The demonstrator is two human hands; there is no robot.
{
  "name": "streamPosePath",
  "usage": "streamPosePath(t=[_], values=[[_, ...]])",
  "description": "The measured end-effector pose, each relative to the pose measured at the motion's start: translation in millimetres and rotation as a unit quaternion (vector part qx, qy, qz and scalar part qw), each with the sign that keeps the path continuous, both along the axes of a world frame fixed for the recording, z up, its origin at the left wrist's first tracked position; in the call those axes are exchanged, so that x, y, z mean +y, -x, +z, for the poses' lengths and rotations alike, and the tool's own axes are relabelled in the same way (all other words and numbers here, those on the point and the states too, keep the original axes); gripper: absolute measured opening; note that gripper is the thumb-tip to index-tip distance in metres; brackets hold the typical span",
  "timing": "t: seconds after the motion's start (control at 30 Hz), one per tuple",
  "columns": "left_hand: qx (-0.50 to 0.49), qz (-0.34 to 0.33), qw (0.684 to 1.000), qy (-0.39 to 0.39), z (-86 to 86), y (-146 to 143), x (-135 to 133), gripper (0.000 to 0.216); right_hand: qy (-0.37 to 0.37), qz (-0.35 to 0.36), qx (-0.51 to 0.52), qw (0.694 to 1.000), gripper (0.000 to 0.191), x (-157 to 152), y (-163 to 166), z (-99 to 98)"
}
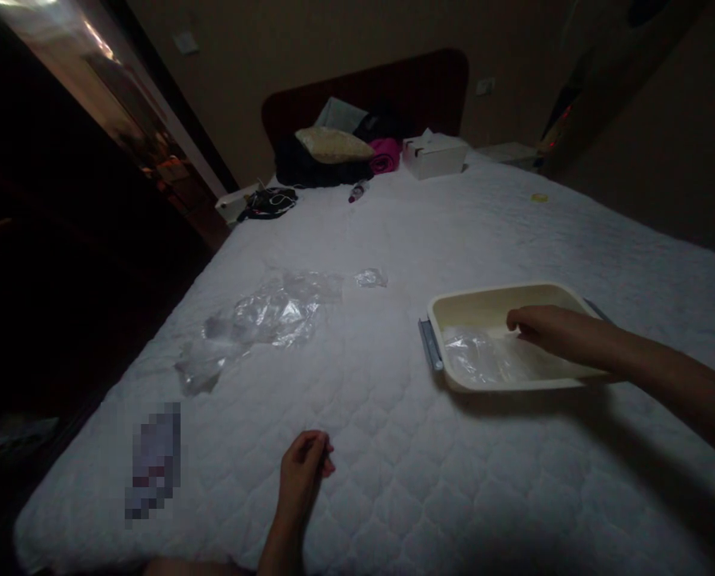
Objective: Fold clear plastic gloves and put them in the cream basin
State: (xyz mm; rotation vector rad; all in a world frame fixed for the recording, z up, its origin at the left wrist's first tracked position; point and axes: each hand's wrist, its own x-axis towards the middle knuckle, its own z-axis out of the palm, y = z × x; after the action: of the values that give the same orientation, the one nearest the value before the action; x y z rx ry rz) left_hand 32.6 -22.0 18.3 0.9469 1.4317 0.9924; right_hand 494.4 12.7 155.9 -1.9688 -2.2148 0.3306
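Loosely curled, the right hand [546,330] reaches over the cream tub [483,305].

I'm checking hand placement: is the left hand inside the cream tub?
No, the left hand is over the white bed cover, to the left of the cream tub.

On the bed [393,496], plastic film [282,308] lies left of the tub [489,301], with more film [469,352] inside; a box [437,158] and bottle [358,191] are behind it, leftward.
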Motion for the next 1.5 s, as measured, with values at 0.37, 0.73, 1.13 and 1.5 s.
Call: streamPosePath(t=[0.37, 0.73, 1.13, 1.5], values=[[-0.03, -0.012, 0.999, -0.037, -0.1, -4, -1, 0.038, -0.194, 0.114, 0.09, 0.97, 0.041, -13, 240, -73.3], [0.142, -0.045, 0.972, -0.181, -2.7, 9, -8, 0.021, -0.2, 0.077, 0.05, 0.976, 0.047, -15, 257, -166.4], [0.539, 0.024, 0.755, -0.372, -14.9, 63, 17, 0.022, -0.232, 0.012, 0.055, 0.971, 0.041, -2, 290, -142.7], [0.523, 0.036, 0.758, -0.387, -16.8, 64, 14, 0.024, -0.252, 0.069, 0.096, 0.96, 0.043, 103, 377, -129.4]])
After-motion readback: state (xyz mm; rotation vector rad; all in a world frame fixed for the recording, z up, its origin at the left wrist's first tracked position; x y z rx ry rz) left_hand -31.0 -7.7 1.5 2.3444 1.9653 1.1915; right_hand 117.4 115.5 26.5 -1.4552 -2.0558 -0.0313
